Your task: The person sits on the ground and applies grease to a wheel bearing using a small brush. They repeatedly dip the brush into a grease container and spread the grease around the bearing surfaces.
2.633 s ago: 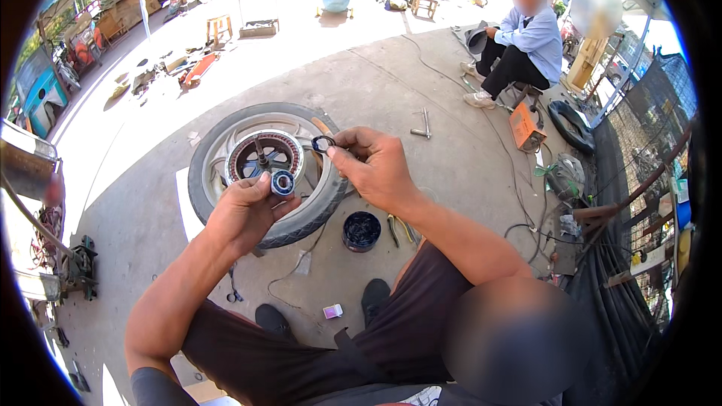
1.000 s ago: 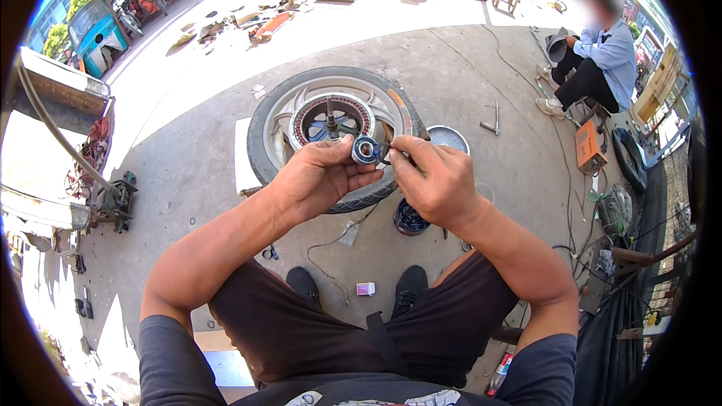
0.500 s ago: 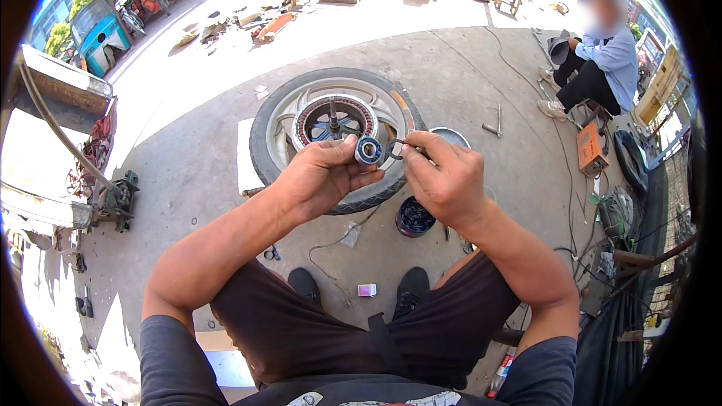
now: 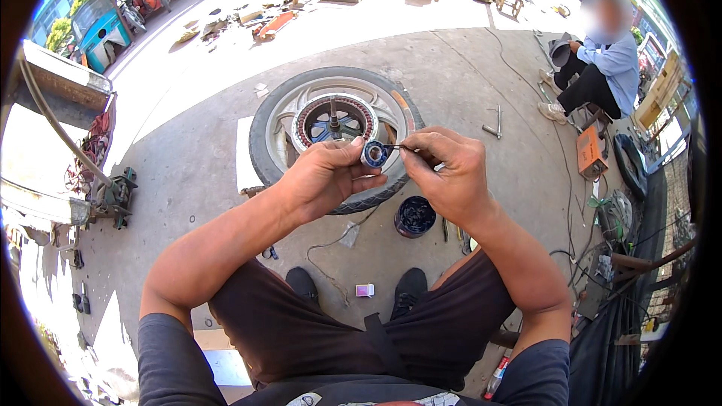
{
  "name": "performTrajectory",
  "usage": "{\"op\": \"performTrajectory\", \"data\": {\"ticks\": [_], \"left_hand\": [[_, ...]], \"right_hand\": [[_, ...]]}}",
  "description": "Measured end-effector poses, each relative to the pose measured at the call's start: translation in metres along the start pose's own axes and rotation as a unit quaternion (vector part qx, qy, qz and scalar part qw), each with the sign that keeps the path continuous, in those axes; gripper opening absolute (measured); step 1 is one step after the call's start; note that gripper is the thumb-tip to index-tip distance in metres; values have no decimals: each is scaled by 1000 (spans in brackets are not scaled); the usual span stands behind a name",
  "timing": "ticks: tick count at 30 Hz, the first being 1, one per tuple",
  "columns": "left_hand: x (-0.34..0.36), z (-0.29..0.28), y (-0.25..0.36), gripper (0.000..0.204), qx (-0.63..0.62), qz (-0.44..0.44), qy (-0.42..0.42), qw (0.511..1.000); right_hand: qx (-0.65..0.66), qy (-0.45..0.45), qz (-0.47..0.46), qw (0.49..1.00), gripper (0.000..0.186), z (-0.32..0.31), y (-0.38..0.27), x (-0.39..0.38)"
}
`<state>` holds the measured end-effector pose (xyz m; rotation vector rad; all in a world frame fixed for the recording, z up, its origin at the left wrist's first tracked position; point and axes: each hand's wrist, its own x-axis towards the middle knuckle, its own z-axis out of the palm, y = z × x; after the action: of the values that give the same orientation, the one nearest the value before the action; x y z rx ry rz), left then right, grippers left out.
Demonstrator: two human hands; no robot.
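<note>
My left hand (image 4: 335, 173) holds a small steel bearing (image 4: 374, 153) smeared with dark blue grease between thumb and fingers. My right hand (image 4: 444, 169) pinches a thin dark ring (image 4: 394, 146), seen nearly edge-on at the bearing's right side; whether they touch is unclear. Beyond both hands a wheel (image 4: 280, 101) with a grey tyre lies flat, its open hub showing an upright axle (image 4: 333, 109). A tub of dark grease (image 4: 414, 216) stands below my right hand, with tools (image 4: 445, 231) beside it.
A person (image 4: 609, 68) in a light blue shirt sits at right near an orange machine (image 4: 592, 149), cables and a black tyre (image 4: 628, 165). A metal tool (image 4: 493, 128) lies on the concrete. A small pink box (image 4: 365, 290) is between my feet. Scattered parts (image 4: 274, 24) and vehicles stand behind.
Both hands have come close together since the earliest frame. In the last half second the bearing moved slightly right, and the dark ring turned from face-on to nearly edge-on.
</note>
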<state>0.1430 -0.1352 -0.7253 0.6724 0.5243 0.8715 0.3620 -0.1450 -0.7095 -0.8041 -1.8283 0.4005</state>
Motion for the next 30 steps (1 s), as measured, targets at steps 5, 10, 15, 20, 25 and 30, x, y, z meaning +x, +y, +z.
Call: {"op": "performTrajectory", "data": {"ticks": [5, 10, 15, 20, 25, 30], "left_hand": [[1, 3, -1, 27, 0, -4, 1, 1000], [2, 0, -5, 27, -8, 2, 5, 1000], [4, -2, -6, 29, -6, 10, 5, 1000], [2, 0, -6, 29, -3, 13, 6, 1000], [2, -1, -5, 30, -8, 22, -3, 1000], [4, 0, -4, 31, -1, 26, -3, 1000]], "right_hand": [[-44, 2, -66, 997, 13, 0, 1, 3], [-79, -15, -107, 991, 16, -1, 2, 0], [-103, -35, -124, 986, 19, -2, 3, -3], [-104, -40, -119, 987, 18, -1, 0, -8], [-79, -38, -97, 991, 16, 0, -5, -7], [-57, -31, -70, 995, 14, 1, -9, -6]]}}
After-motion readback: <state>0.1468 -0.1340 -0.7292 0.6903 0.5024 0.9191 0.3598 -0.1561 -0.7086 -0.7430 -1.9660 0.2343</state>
